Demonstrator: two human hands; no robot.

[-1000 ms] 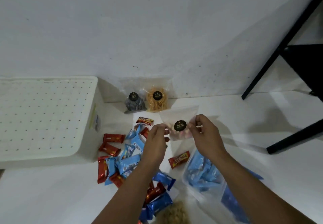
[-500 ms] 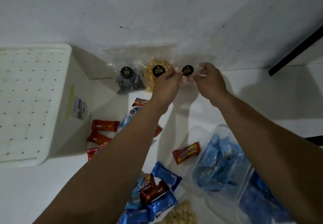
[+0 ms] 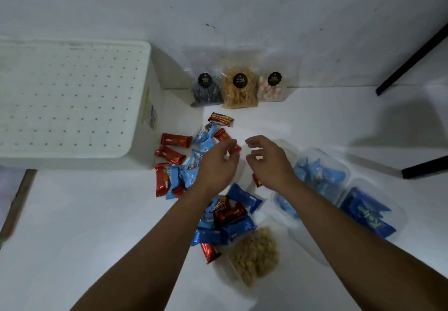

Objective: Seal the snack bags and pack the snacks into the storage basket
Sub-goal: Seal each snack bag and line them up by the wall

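Fingers of the left hand (image 3: 218, 165) and the right hand (image 3: 269, 162) were loosely curled and held nothing, above the scattered snacks. Three snack bags (image 3: 240, 87) stood against the wall, just right of the white storage basket (image 3: 145, 51)

Open floor (image 3: 327, 116) btwn hands and the three bags along wall (image 3: 240, 85). Left blocked by white basket (image 3: 72, 102); loose wrappers (image 3: 184, 160) crowd beside it. Clear tubs (image 3: 320, 177) on right, black frame legs (image 3: 424, 167) further right.
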